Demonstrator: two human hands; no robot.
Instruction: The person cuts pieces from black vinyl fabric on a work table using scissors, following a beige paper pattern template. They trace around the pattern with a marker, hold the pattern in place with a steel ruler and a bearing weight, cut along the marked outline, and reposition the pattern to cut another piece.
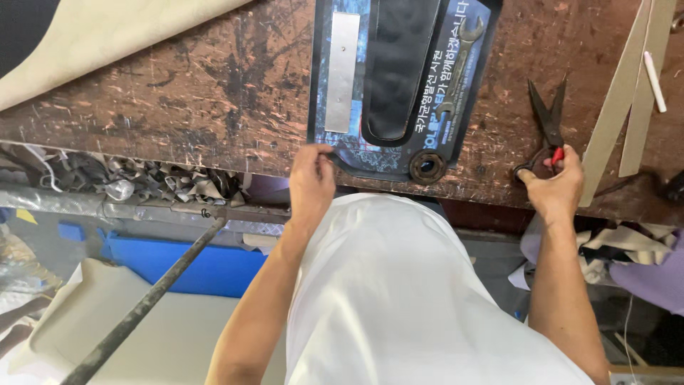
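- The left hand pinches the near left corner of the dark printed mat with closed fingers; the right hand is closed around the handles of the black scissors, which lie on the counter with the blades pointing away from the person.
- The counter is a brown, much scratched wooden top; the mat lies flat on it in front of the person, and the scissors lie to the right of the mat, apart from it.
- A large beige sheet covers the far left corner of the counter.
- On the mat lies a long black padded piece, and to its left a grey metal strip.
- Two tan strips lie at the right edge, with a white stick on them.
- A wrench and a dark ring lie on the right part of the mat.
- As I judge, no cutting is begun: the scissors are not lifted, and the pieces on the mat look whole.
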